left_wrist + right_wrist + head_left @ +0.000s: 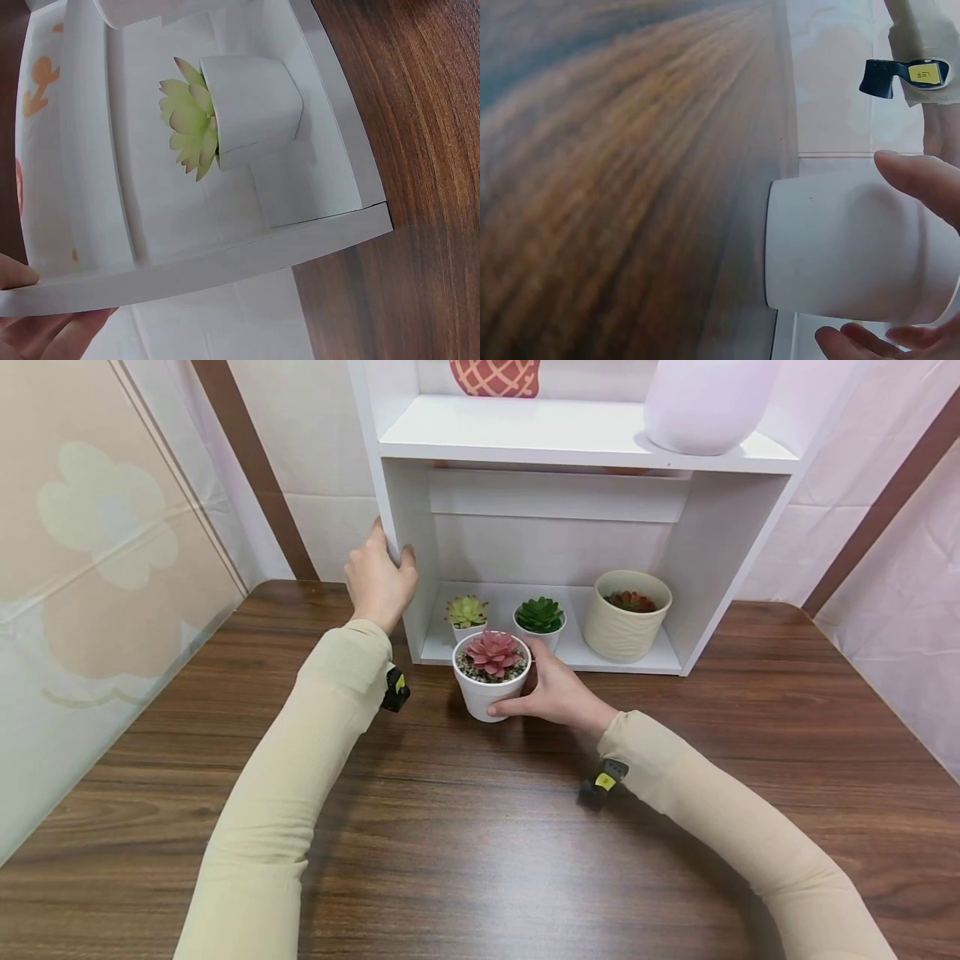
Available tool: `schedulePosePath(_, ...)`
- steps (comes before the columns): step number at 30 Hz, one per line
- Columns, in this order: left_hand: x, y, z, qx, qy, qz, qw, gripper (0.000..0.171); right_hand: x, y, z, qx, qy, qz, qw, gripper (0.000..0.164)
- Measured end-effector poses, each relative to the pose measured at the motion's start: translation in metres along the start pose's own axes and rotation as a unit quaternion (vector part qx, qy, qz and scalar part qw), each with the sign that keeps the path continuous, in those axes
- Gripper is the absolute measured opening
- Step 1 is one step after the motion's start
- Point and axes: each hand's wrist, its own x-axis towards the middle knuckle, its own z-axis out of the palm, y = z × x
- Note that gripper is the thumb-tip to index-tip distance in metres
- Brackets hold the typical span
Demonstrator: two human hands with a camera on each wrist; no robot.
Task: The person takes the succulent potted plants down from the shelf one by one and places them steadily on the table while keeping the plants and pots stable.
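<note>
My right hand point(562, 689) holds a white pot point(480, 697) with a pink succulent point(492, 653) and pebbles in it. Its thumb lies along the near side and the fingers reach behind. In the right wrist view, thumb and fingers span the pot point(840, 247), upright at the tabletop before the shelf's front edge. My left hand point(378, 577) grips the left side panel of the white shelf unit point(395, 539); the left wrist view has the panel point(225, 255) between thumb and fingers. Behind the held pot stand a light green succulent point(467, 609) and a dark green one point(539, 615).
At the right of the lower compartment stands a cream ribbed pot point(626, 625) with a reddish plant low inside. On the upper shelf board point(585, 431) are a large white vessel point(708, 402) and a red patterned object point(495, 377). The shelf stands on a brown wooden table point(480, 860).
</note>
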Motion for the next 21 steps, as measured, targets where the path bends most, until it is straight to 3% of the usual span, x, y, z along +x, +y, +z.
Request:
schedulePosePath(8,-0.001,0.001,0.000,-0.003,-0.001,-0.001,1.0000,0.040,-0.002,-0.006,-0.010,0.005,-0.011,0.021,1.000,0.106)
schedulePosePath(17,-0.001,0.002,-0.001,-0.002,0.001,-0.001,1.0000,0.041,-0.004,-0.013,-0.021,0.061,-0.019,0.025,0.998,0.104)
schedulePosePath(21,-0.001,0.001,-0.001,-0.001,0.002,-0.001,1.0000,0.041,-0.003,-0.015,-0.025,0.053,-0.012,0.030,0.998,0.102)
